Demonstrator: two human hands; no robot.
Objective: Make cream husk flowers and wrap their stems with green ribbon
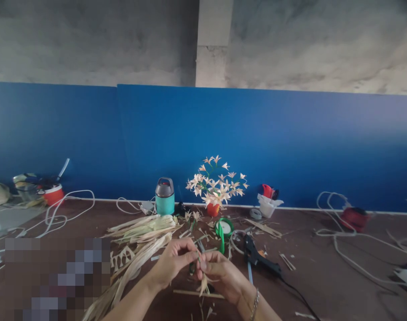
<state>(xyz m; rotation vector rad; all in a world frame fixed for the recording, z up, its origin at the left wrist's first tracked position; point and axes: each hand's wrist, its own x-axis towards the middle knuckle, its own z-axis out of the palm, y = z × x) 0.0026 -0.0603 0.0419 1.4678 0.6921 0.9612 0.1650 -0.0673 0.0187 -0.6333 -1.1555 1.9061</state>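
A small pale corn-husk flower [204,286] hangs petals down between my hands. Its base is pinched between the thumb and fingers of my right hand [225,273]. My left hand [177,263] is closed on the thin stem end just above, its fingertips almost touching the right ones. Behind the hands lies a roll of green tape [224,227], with a loose green strip trailing toward me. Scissors seem to lie beneath the hands, mostly hidden. A black glue gun [261,258] rests to the right. Long dried corn husks [140,254] are heaped on the left.
A bouquet of husk flowers [220,183] stands in a red pot [213,209] near the blue partition [273,142]. Beside it are a teal flask [165,203] and a white tub [268,206]. White cables [337,234] cross the right side; husk scraps litter the brown table [310,276].
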